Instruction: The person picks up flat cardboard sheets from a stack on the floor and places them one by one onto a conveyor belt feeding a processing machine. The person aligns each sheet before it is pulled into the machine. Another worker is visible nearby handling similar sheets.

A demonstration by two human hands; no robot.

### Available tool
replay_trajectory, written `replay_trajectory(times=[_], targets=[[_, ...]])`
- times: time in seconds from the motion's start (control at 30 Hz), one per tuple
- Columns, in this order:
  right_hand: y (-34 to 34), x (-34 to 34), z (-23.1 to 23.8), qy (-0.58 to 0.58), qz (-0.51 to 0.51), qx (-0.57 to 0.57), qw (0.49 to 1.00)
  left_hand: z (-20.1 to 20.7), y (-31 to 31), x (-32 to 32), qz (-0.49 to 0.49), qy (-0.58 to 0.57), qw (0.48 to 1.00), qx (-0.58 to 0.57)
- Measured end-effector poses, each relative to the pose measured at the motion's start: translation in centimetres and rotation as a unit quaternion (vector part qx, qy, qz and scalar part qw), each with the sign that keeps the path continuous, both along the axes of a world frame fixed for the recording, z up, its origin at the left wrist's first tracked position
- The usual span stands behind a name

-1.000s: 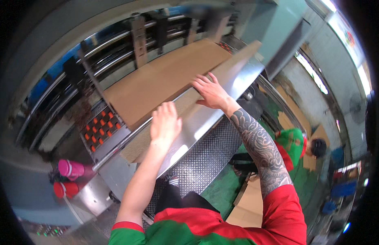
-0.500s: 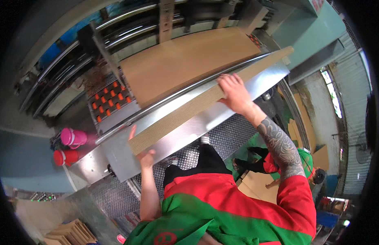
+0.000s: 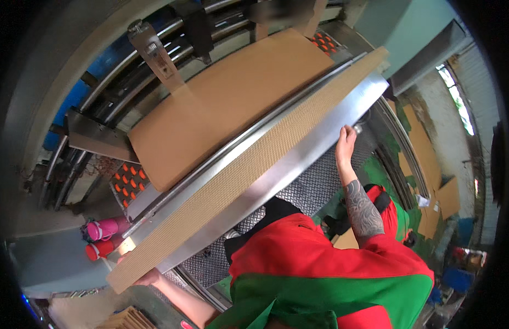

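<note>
A long stack of corrugated cardboard sheets (image 3: 240, 167) lies slantwise along a shiny metal table (image 3: 342, 118), its fluted edges facing me. My left hand (image 3: 147, 277) grips the stack's near left end, with most of its fingers hidden by the board. Away from the stack, my right hand (image 3: 346, 143) is at the table's right front edge, its fingers loosely curled and nothing visible in them. Beyond a metal bar, a wide brown cardboard sheet (image 3: 232, 93) lies flat in the machine.
Metal rails (image 3: 103, 98) and an upright bracket (image 3: 155, 57) stand behind the sheet. Orange rollers (image 3: 130, 183) flank it. A pink container (image 3: 102, 229) and a red one (image 3: 98, 250) sit at left. Another person in red and green (image 3: 394, 214) is at right, near cardboard (image 3: 424, 159).
My right hand has let go of the stack's top and moved right to the table edge. The stack's left end has come toward me and left, with my left hand still on it.
</note>
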State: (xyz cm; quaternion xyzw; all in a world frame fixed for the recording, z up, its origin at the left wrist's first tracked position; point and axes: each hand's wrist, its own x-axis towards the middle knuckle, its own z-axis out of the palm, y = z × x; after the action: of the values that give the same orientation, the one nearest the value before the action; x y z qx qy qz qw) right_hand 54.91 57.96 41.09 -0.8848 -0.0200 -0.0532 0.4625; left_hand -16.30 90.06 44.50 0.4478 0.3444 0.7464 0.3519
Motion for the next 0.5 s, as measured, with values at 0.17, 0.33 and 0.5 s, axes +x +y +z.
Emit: replay_trajectory(times=[0.17, 0.33, 0.5], targets=[[5.2, 8.8, -14.1, 0.413, 0.040, 0.269, 0.869, 13.0, -1.1, 5.5, 0.154, 0.019, 0.988, -0.021], [12.2, 7.8, -19.7, 0.434, 0.012, 0.623, 0.651, 18.3, -2.7, 9.0, 0.170, 0.005, 0.983, -0.065], [13.7, 4.5, -16.8, 0.394, -0.025, 0.636, 0.663, 13.5, 0.4, 6.9, 0.176, 0.042, 0.980, -0.084]])
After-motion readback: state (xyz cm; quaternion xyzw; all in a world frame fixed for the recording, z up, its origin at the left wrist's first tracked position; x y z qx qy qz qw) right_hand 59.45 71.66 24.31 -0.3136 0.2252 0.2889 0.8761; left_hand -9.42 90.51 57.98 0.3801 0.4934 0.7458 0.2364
